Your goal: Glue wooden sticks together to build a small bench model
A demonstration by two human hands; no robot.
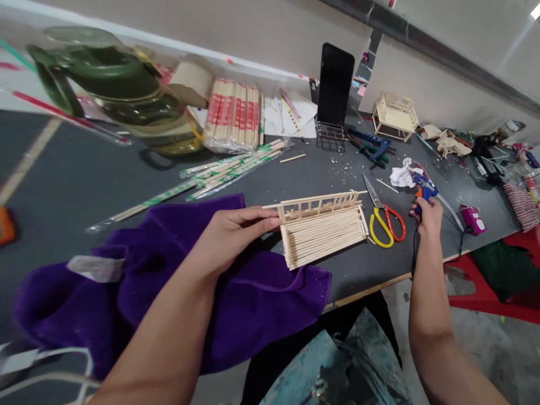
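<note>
- An orange object (pixel 6 225) sits at the far left edge of the table (pixel 337 169).
- A purple towel (pixel 169 270) lies bunched, its white label (pixel 96 268) too blurred to read.
- The green-topped jug (pixel 139 95) stands behind; no brand is legible on it.
- Wrapped chopsticks (pixel 236 167) carry green print, too small to read.
- The left hand (pixel 230 236) is nearly closed, thumb and fingers pinching the left end of the stick model (pixel 324 230), which is in front of the person, left of the scissors.
- Beyond it, a clear pack of sticks (pixel 233 115) bears red marks, not readable.
- A dark-screened phone (pixel 336 84) stands upright on a wire stand (pixel 331 136).
- Scissors (pixel 383 216) with yellow and red handles lie slightly open.
- A small stick chair (pixel 395 117) stands near the wall.
- The right hand (pixel 428 216) is curled closed round a blue glue gun (pixel 425 188).
- A magenta box (pixel 473 219) has pale markings, illegible.
</note>
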